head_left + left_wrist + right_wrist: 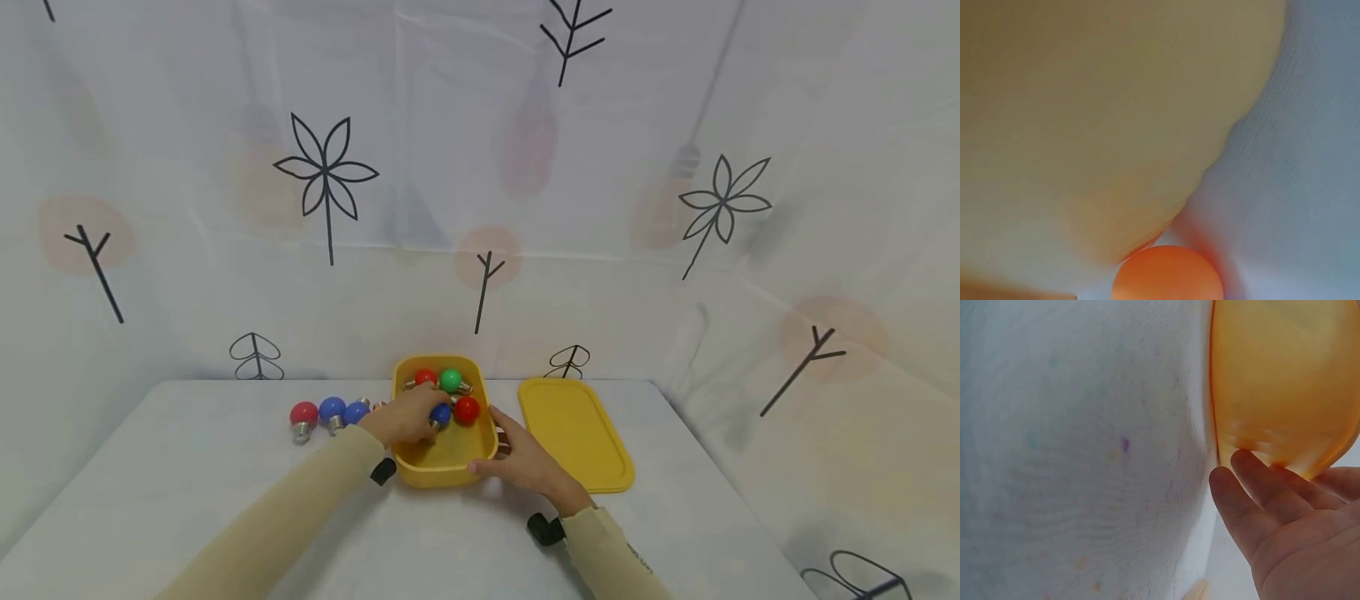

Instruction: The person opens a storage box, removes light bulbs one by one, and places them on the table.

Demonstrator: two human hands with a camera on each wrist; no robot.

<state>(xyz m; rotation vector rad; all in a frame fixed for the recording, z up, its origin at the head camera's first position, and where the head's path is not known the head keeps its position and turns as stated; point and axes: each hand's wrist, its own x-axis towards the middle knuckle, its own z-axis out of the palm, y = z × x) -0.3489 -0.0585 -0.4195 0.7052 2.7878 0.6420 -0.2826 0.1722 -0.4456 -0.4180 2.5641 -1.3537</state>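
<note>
A yellow box [442, 477] holds several small coloured light bulbs. My left hand [405, 414] reaches in over its left rim and pinches a blue bulb [441, 413] by its metal base. Beside that bulb lies a red bulb [467, 410]; a green bulb [451, 381] and another red bulb [425, 377] are at the far end. Around the near right corner, my right hand [528, 461] rests against the box, thumb by the front rim. In the right wrist view its fairly straight fingers [1266, 484] touch the outer wall.
Left of the box, a red bulb [303, 414] and blue bulbs [332, 409] lie on the white table [247, 483], partly behind my left hand. A flat yellow lid [577, 433] lies to the right. An orange rounded thing [1168, 275] shows in the left wrist view.
</note>
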